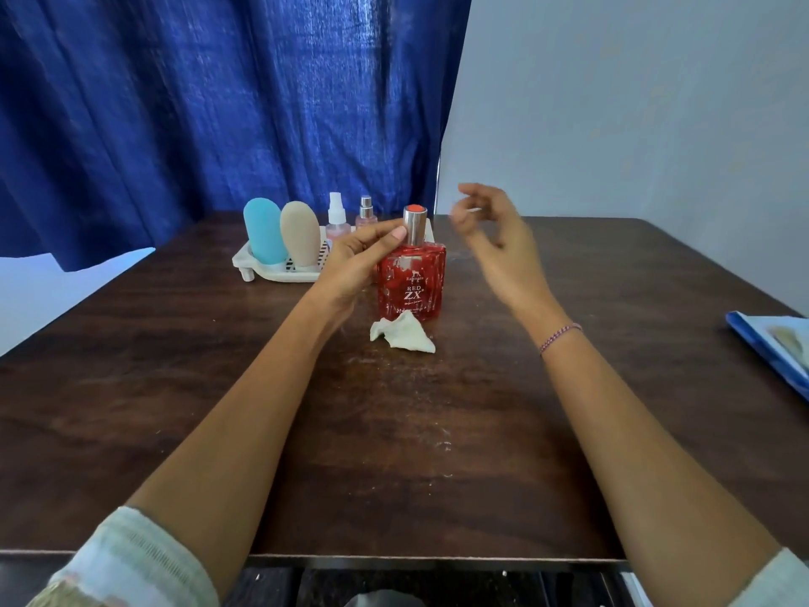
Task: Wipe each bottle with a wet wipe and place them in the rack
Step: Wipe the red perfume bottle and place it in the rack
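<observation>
Two pale sleeves (131, 558) nearest. One crumpled white wet wipe (405, 332) at 6 o'clock of square red glass bottle (411, 282), "RED ZX", neck pinched by left hand (350, 265). Right hand (494, 230) blurred, grip unclear. Four bottles (265, 232) in white plastic rack (245, 258), 11 o'clock.

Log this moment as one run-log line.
left hand grips red bottle upright on table | right hand raised, blurred, grip unclear | wipe crumpled on table | rack holds blue bottle, beige bottle

Pale, ribbed fabric sleeves are being worn, the left sleeve (127, 562) and right sleeve (775, 584) ending just short of the dark wooden table's (394, 431) near edge. A thin pink-purple beaded bracelet (560, 338) is being worn at the right wrist, over that table.
</observation>
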Demonstrator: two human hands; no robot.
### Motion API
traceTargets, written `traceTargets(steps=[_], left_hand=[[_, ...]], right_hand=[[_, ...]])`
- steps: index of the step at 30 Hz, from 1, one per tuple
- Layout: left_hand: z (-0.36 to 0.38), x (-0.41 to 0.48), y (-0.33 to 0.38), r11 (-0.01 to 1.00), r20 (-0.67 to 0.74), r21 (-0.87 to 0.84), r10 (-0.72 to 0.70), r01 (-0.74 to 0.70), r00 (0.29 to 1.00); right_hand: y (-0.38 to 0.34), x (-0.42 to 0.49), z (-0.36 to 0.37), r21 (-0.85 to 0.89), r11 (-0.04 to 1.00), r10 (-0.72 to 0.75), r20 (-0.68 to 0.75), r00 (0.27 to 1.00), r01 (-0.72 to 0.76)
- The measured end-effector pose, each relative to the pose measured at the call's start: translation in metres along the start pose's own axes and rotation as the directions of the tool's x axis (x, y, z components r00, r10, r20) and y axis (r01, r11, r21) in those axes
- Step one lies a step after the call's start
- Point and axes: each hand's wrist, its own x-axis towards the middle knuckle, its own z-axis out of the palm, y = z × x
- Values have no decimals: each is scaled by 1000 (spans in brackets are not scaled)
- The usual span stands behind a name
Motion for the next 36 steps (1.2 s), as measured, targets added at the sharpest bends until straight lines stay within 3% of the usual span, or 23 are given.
traceTargets(steps=[2, 3, 5, 7, 10, 13, 21, 24, 30, 32, 34, 36], left_hand=[[0, 0, 1, 999, 4, -31, -16, 16, 1000], [0, -1, 2, 999, 12, -48, -19, 19, 1000], [2, -2, 0, 997, 33, -71, -12, 15, 999], [3, -3, -3, 998, 56, -68, 10, -7, 998], [4, -4, -4, 996, 80, -86, 13, -6, 997], [5, -4, -2, 997, 67, -72, 19, -14, 998], [5, -4, 2, 999, 41, 13, 37, -37, 998], [5, -4, 4, 999, 28, 26, 47, -47, 999], [-2, -2, 9, 994, -11, 91, 60, -59, 998], [-2, -3, 11, 991, -12, 115, 75, -74, 997], [-1, -4, 13, 985, 4, 145, 99, -98, 995], [0, -4, 13, 980, 25, 164, 107, -109, 994]], right_hand=[[-3, 3, -10, 45, 999, 36, -127, 991, -30], [-4, 4, -15, 87, 994, 72, -90, 993, -64], [-10, 3, -19, 85, 985, 138, 149, 979, -152], [-13, -2, -13, -104, 983, 181, 410, 894, -151], [-10, -10, 7, -277, 960, 194, 581, 790, -32], [-6, -13, 18, -319, 948, 212, 629, 748, -1], [0, -11, 20, -393, 910, 179, 659, 730, 132], [-2, -9, 12, -306, 951, 172, 652, 739, 49], [-14, -2, -17, 5, 966, 206, 595, 777, -260], [-14, 0, -25, 115, 943, 220, 488, 845, -311], [-10, 3, -27, 204, 938, 216, 286, 934, -279], [-3, 6, -22, 209, 950, 219, 82, 972, -232]])
